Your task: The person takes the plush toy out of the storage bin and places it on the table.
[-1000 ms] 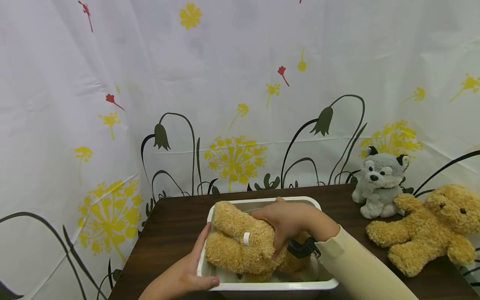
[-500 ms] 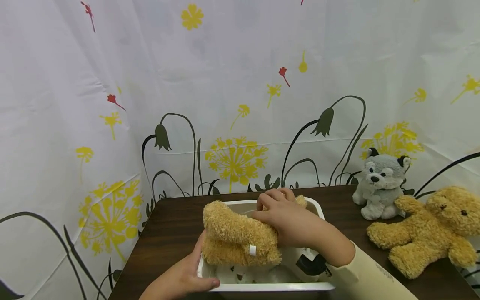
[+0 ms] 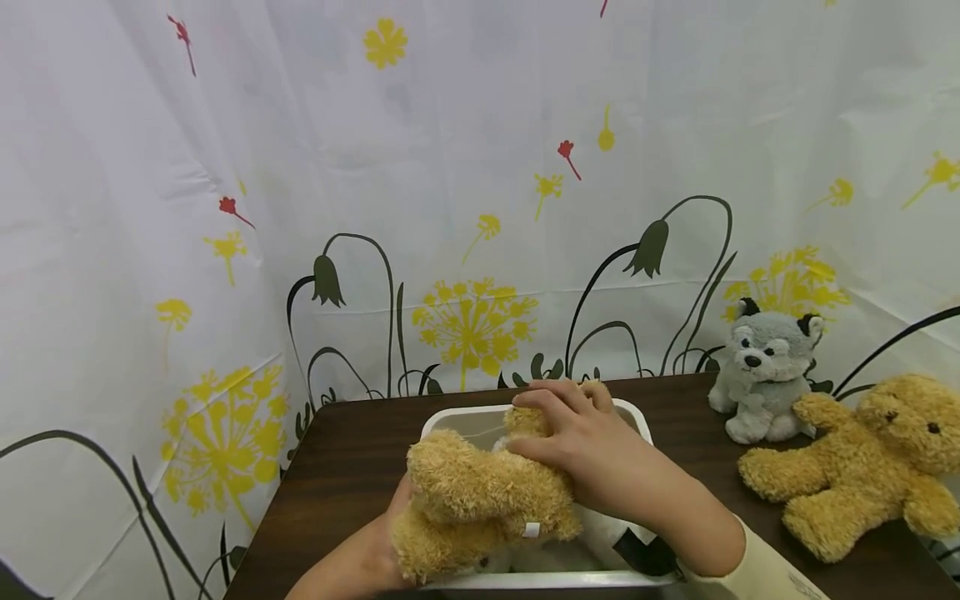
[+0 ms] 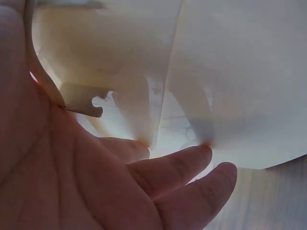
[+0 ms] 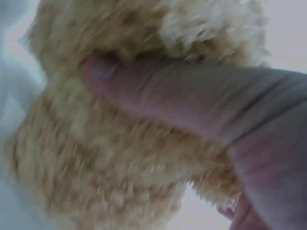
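Observation:
A golden-brown plush bear (image 3: 487,492) with a small white tag lies tilted, partly above a white plastic bin (image 3: 547,581). My right hand (image 3: 600,450) grips the bear at its far right part. In the right wrist view the thumb (image 5: 158,91) presses across the curly fur, and the other fingers are mostly hidden. My left hand (image 3: 378,546) holds the bin's left near corner. The left wrist view shows its fingertips (image 4: 192,155) against the bin's outer wall (image 4: 230,86); the bear hides part of this hand in the head view.
Something white and plush (image 3: 596,533) is partly visible inside the bin. On the right of the dark wooden table (image 3: 330,467), a grey-and-white plush husky (image 3: 765,375) sits beside another golden-brown bear (image 3: 862,467). A flower-print curtain (image 3: 450,167) hangs behind.
My right hand has raised the bear out of the bin's depth and turned it, its near end now overhanging the left near corner. The left hand stays at that corner.

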Demonstrator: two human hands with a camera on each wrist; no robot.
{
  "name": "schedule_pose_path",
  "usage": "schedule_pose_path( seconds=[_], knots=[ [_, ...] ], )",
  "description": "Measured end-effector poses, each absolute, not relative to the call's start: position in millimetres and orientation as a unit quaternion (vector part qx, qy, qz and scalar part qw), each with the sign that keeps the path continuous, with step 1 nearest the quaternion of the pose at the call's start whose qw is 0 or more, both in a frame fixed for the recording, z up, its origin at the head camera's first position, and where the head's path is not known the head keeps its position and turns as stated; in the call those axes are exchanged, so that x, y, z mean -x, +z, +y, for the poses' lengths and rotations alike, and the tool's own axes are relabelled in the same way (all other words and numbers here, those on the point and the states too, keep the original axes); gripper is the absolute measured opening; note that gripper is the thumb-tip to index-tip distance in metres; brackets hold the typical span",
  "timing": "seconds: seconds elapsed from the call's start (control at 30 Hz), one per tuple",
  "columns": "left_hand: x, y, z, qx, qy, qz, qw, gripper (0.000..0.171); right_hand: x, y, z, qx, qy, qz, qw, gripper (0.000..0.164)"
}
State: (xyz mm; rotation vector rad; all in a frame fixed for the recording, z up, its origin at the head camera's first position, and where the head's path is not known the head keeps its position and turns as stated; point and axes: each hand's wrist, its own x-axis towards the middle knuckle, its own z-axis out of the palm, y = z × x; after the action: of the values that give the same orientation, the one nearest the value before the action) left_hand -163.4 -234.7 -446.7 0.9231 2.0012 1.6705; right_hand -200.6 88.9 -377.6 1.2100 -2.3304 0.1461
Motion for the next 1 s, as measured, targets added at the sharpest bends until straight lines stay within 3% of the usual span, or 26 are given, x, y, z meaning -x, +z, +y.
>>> schedule_pose_path(
  seconds=[0.03,0.1,0.3,0.43,0.73,0.87,1.0],
  knots=[
    [161,-452,-244,-0.326,0.533,0.77,0.13,0.113,200,-378,92,-0.442,0.06,-0.859,0.253,0.071],
    [156,-458,-258,-0.288,0.477,0.821,0.122,0.126,200,-378,100,-0.437,0.078,-0.86,0.251,0.076],
    [154,-464,-268,-0.225,0.519,0.798,0.207,0.122,204,-379,120,-0.426,0.127,-0.85,0.282,0.087],
    [154,-461,-266,-0.196,0.538,0.787,0.229,0.121,210,-378,133,-0.416,0.139,-0.851,0.288,0.094],
    [153,-463,-266,-0.225,0.518,0.802,0.195,0.123,224,-385,167,-0.404,0.157,-0.847,0.307,0.036],
    [152,-463,-266,-0.234,0.521,0.798,0.19,0.124,229,-386,182,-0.424,0.224,-0.817,0.321,0.045],
    [152,-462,-266,-0.229,0.53,0.791,0.201,0.123,227,-389,194,-0.444,0.256,-0.805,0.3,0.048]
  ],
)
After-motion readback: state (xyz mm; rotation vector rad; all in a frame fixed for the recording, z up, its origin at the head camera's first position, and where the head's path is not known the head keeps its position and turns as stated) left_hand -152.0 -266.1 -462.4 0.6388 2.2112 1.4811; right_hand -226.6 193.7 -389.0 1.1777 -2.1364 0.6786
